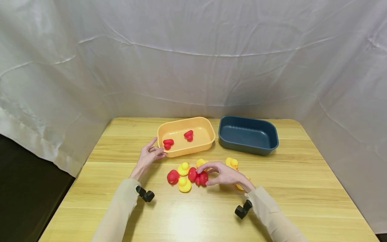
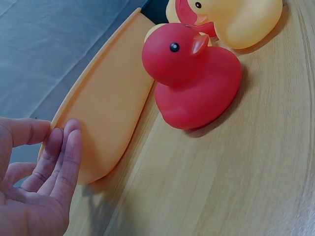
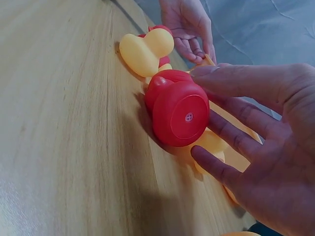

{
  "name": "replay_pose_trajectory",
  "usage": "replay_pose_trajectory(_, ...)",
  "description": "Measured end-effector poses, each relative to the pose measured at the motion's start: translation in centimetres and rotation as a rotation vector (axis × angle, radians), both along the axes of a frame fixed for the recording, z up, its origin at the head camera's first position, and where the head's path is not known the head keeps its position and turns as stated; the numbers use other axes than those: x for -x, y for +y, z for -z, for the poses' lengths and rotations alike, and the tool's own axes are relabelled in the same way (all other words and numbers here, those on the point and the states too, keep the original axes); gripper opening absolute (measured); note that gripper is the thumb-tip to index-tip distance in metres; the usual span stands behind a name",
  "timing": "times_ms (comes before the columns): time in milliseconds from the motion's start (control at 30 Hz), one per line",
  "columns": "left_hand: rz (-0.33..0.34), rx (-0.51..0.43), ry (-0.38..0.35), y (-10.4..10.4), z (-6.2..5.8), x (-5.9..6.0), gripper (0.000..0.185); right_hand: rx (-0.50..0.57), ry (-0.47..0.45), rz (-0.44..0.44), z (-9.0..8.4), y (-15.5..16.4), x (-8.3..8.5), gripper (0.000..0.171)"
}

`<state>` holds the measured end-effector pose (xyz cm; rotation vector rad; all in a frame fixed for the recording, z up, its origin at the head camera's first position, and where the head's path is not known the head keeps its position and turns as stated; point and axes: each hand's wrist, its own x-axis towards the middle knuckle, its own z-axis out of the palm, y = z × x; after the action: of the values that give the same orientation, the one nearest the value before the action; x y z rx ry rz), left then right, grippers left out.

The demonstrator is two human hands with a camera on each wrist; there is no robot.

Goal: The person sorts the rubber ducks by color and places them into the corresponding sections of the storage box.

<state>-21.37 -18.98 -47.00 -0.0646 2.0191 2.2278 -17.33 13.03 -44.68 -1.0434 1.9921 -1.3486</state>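
To grip the red duck (image 3: 179, 115) well, I think the fingers should go gently around its wide body. It lies tipped, just before the right hand (image 1: 222, 174), whose thumb and fingers are spread; touching or not, I cannot tell surely. The left hand (image 1: 147, 157) pinches the yellow box (image 1: 193, 150).

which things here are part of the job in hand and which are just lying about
Likely part of the job:
yellow-orange, rounded-rectangular, plastic-looking tub, touched by the left hand
red, rounded, rubbery-looking toy ducks: two in that tub, others near the right hand

Seemingly just lying about for now:
yellow, rounded, rubbery-looking toy ducks
dark blue, rounded-rectangular, plastic-looking tub, empty
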Motion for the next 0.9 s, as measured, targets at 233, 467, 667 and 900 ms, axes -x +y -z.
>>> replay_pose_trajectory(233,0.003,0.006,0.008,0.0,0.0,0.0,0.073,-0.046,0.017,-0.011,1.3,0.1,0.5,0.041)
replay_pose_trajectory(467,-0.006,-0.004,-0.014,0.0,0.0,0.0,0.071,-0.086,0.085,-0.037,1.8,0.1,0.9,0.039)
replay_pose_trajectory(667,-0.001,0.005,-0.013,0.0,-0.1,0.0,0.071,-0.131,0.146,-0.042,1.7,0.1,0.7,0.036)
replay_pose_trajectory(900,0.0,0.007,-0.015,0.0,-0.1,0.0,0.071,-0.158,0.132,-0.03,1.6,0.1,0.5,0.034)
